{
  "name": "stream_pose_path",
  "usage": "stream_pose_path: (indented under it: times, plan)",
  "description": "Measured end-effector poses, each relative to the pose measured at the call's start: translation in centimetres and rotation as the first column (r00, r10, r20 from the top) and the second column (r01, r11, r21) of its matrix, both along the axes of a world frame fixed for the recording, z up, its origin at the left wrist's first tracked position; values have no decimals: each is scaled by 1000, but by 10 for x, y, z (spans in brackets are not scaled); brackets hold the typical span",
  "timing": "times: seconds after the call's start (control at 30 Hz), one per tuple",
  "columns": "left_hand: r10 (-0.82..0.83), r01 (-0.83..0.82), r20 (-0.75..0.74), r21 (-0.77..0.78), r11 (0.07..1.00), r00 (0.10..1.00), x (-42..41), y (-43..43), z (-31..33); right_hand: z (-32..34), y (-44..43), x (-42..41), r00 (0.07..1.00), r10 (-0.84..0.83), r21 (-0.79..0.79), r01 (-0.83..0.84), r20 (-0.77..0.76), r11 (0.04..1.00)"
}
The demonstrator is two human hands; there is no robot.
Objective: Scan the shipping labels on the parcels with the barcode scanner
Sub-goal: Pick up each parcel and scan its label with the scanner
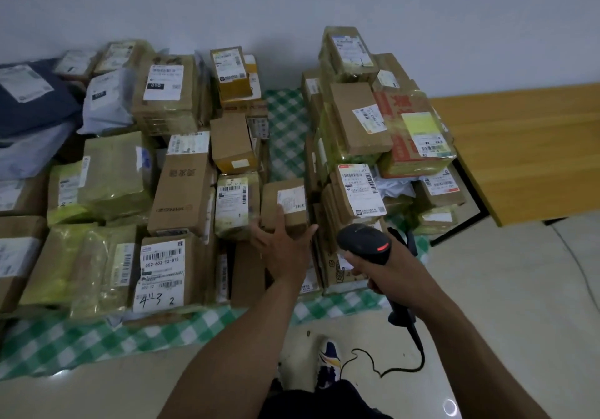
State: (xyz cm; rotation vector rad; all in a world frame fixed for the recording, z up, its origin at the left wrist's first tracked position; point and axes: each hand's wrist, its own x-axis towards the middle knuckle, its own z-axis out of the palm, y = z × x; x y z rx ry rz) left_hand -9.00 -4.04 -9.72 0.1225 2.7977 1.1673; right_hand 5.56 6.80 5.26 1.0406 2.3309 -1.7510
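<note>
Cardboard parcel [271, 199] gripped by left hand [282, 244], scanner [363, 240] by right hand [391, 270]; front-left pkg label [162, 264] reads 502-602-12-815.

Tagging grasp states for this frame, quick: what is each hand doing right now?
Left hand: grips the small cardboard parcel at its near end.
Right hand: grips the barcode scanner by its handle.
</note>
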Motion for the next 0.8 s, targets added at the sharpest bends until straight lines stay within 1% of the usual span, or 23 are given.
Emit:
stream_pose_path:
  times: [0.07, 0.17, 0.23, 0.27, 0.37, 0.4, 0.47, 0.57, 0.63, 0.73, 0.8]
  plan:
    - [-33, 30, -32, -77, 997, 999, -1, 3, -5, 0, -1, -3, 1000, -1, -6, 1, 3, 1000]
    - [-125, 118, -25, -184, 976, 992, 0, 1, -11, -2, -1, -6, 1000, 5, -3, -5, 9, 1000]
    - [-184, 177, -14, -201, 964, 983, 0, -5, -14, -6, 0, -8, 1000, 4, -1, -4, 28, 1000]
    - [-210, 199, -39, -189, 962, 977, 0, -9, -16, -9, 1, -9, 999, 4, -10, -4, 38, 1000]
    - [-297, 253, -234, -202, 946, 926, -9, -17, -26, -18, 3, -11, 998, 14, -17, -13, 61, 1000]
    - [-300, 251, -258, -205, 946, 919, -13, -16, -28, -20, 3, -13, 998, 17, -18, -16, 64, 1000]
    - [-316, 256, -250, -244, 935, 915, -19, -13, -29, -24, 3, -16, 997, 39, -12, -38, 72, 999]
    - [-388, 311, -215, -320, 895, 896, -22, -9, -30, -30, 3, -21, 994, 72, 14, -74, 87, 997]
    - [-445, 373, -176, -331, 867, 878, -27, -8, -27, -31, 3, -23, 993, 69, 9, -70, 92, 997]
    - [-488, 424, -112, -354, 834, 866, -46, -4, -14, -34, 2, -27, 994, 74, -11, -73, 86, 997]
    - [-528, 458, -116, -366, 810, 841, -59, -4, -13, -35, 2, -29, 993, 87, -22, -85, 77, 996]
